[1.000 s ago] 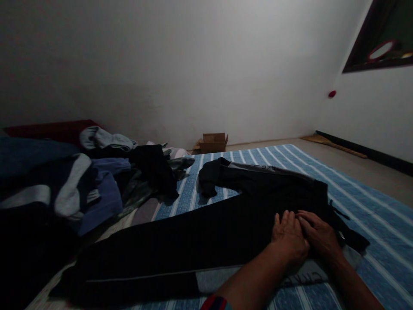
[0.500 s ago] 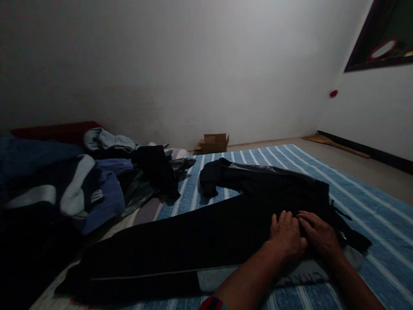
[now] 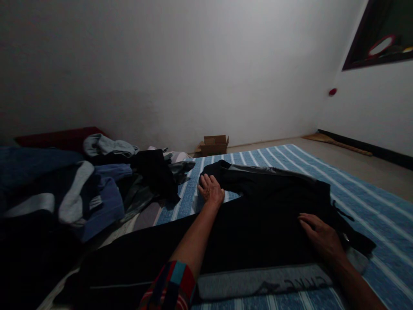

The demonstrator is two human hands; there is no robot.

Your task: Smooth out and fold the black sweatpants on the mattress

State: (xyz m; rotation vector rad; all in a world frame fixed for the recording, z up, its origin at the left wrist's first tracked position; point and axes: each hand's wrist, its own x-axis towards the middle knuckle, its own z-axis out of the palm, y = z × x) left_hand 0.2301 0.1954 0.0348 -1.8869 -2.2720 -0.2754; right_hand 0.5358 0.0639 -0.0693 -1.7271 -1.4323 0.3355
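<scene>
Left hand (image 3: 211, 189) has left right hand's (image 3: 322, 237) side, now over black trousers' (image 3: 258, 228) far leg end; right stays near waist. Both ends covered; cannot tell whether either grips.

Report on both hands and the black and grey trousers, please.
Left hand at far trouser leg; right hand near black drawstring. Trousers spread on blue striped sheet. Mixed clothing pile off left.

The left hand (image 3: 212, 189) covers part of the black trousers (image 3: 258, 228) beneath its fingers — grip unclear. Well left of those fingers, the clothes pile (image 3: 108, 193) runs out of view; nearer, the patterned sleeve (image 3: 172, 284) is cut off.
</scene>
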